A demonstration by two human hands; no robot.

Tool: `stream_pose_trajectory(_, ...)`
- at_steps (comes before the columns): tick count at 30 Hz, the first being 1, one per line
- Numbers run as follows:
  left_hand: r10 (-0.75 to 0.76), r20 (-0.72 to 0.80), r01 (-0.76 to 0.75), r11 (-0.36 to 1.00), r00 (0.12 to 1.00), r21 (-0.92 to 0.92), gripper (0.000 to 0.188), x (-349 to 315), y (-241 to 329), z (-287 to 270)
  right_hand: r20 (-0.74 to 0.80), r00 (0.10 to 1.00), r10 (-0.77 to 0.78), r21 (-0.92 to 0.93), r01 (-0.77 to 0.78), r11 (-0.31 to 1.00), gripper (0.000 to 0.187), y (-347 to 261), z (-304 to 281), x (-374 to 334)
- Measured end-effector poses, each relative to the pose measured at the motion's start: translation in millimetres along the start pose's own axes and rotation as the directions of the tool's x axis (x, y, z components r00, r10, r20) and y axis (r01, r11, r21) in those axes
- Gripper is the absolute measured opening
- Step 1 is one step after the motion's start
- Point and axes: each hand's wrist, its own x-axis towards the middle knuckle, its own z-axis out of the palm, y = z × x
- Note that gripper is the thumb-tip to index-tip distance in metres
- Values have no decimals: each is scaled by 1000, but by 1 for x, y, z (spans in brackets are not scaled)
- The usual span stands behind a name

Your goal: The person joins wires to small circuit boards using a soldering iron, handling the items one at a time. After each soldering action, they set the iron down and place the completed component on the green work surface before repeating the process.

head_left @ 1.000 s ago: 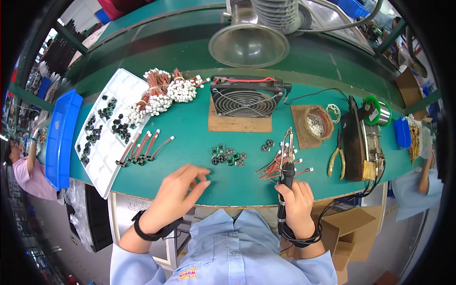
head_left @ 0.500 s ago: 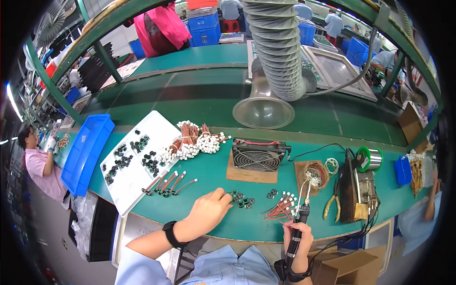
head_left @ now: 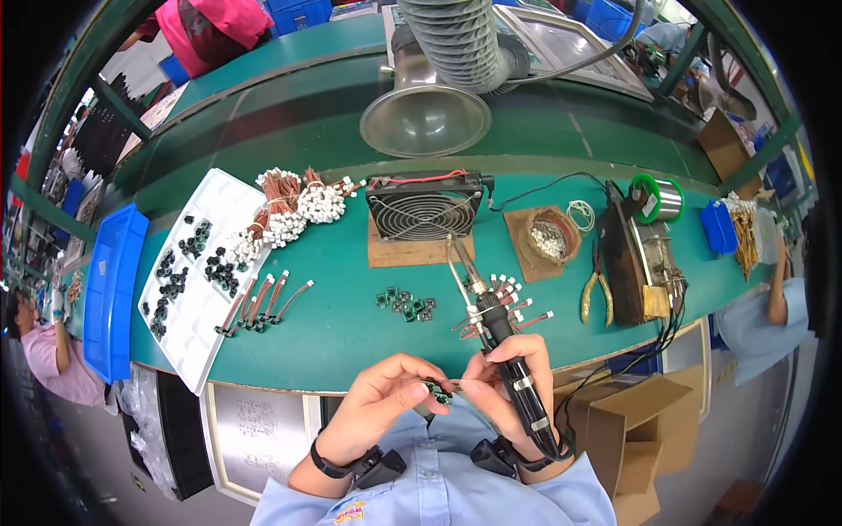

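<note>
Close to my body, my left hand (head_left: 386, 394) pinches small green circuit boards (head_left: 438, 393) between thumb and fingers. My right hand (head_left: 513, 373) is wrapped round a black soldering iron (head_left: 526, 408), its metal tip pointing up and away over the bench. The right thumb and fingertip meet near the boards, where a bit of red wire shows between the hands. Loose small boards (head_left: 408, 303) lie on the green mat ahead of my left hand. Short red-and-black wires with white connectors (head_left: 524, 303) lie partly hidden behind the iron.
A fan (head_left: 425, 215) stands beyond the hands, below a fume extraction hood (head_left: 425, 123). At left are a white tray (head_left: 189, 329) of parts, wire bundles (head_left: 281, 210) and a blue bin (head_left: 117, 294). Pliers (head_left: 597, 294), a cleaning pot (head_left: 553, 241) and a solder spool (head_left: 658, 200) sit right.
My left hand has come back from the loose boards toward my body, now holding small boards. My right hand has raised the iron and moved in beside it. The view has tilted down.
</note>
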Motion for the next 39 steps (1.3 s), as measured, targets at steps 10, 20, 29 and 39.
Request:
stream_pose_trajectory(10, 65, 79, -50, 982, 995, -181, 20, -10, -10, -17, 119, 993, -13, -110, 26, 994, 40, -1, 16, -3)
stream_pose_trajectory(20, 37, 120, 3, 949, 992, -316, 21, -7, -11, -12, 174, 977, -124, -235, 163, 958, 37, -6, 24, 0)
stream_pose_trajectory(29, 19, 136, 31, 934, 990, -356, 23, -2, -16, -12, 154, 973, -170, -275, 208, 939, 36, -3, 20, 1)
stream_pose_trajectory(39, 51, 80, -25, 955, 995, -296, 24, -2, -18, -9, 144, 960, -239, -283, 272, 920, 37, -1, 17, 3)
